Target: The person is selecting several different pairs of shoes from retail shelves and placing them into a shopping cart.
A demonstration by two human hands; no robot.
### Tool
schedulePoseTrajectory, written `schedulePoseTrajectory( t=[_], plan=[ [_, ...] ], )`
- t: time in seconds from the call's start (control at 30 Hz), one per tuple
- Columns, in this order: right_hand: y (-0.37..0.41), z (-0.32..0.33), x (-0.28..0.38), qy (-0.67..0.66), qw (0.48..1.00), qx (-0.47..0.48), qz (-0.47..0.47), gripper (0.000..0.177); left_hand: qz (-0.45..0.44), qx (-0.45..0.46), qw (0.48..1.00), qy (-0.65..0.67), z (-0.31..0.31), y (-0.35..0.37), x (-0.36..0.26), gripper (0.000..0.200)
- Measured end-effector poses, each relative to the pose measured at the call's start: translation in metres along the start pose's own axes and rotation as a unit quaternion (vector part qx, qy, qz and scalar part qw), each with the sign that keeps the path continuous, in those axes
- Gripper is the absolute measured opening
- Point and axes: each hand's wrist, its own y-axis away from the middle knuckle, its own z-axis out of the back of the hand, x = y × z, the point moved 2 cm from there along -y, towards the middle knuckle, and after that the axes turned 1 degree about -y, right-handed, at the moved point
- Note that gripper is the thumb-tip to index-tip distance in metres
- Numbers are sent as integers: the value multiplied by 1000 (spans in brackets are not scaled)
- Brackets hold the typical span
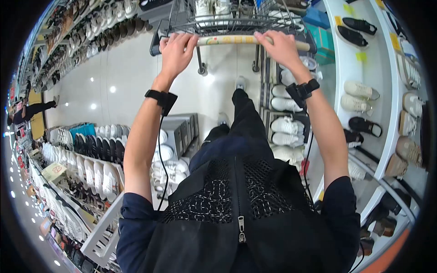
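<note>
We curl our left hand (179, 49) at eleven o'clock and right hand (278, 45) at one around the cart handle (227, 40).

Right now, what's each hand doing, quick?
Left hand: closed around the left end of the shopping cart handle.
Right hand: resting on the handle's right part, grip partly open.

Bright, even indoor light gleams as small white glare spots on the pale floor (93, 82), while the round, wide view bends the shelves (384, 136) near its black corners and leaves the far left edge small and soft.
</note>
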Motion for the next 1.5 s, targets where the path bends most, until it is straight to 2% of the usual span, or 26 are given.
schedulePoseTrajectory(
  t=[0.07,0.2,0.27,0.3,0.33,0.43,0.67,0.73,0.9,1.23,1.37,1.5],
  plan=[
    [26,-1,11,4,999,33,-21,58,24,24,999,8,10,27,-11,27],
    [79,-6,27,-8,999,38,-29,61,14,-5,1000,17,21,82,-27,28],
    [109,-4,38,-10,999,31,-37,64,29,12,999,25,28,108,-38,29],
    [119,-4,41,-20,995,76,-60,66,64,47,996,35,34,121,-43,31],
    [133,-4,45,-18,996,72,-52,66,64,39,997,32,38,134,-47,31],
    [173,-3,56,-64,991,94,-72,64,130,94,981,109,45,172,-59,34],
    [283,-9,85,-76,995,56,-41,60,134,112,982,67,68,277,-101,35],
    [317,-14,93,-70,997,9,-12,60,121,75,986,88,75,310,-112,33],
    [391,-17,117,-72,995,58,-48,62,136,124,979,93,93,385,-138,34],
    [533,-25,164,-75,994,49,-61,61,115,107,983,98,126,516,-184,32],
    [582,-36,179,-58,997,0,-44,60,93,93,987,96,136,560,-194,33],
    [628,-35,203,-64,994,38,-74,59,65,78,991,85,139,606,-195,34]
  ],
)
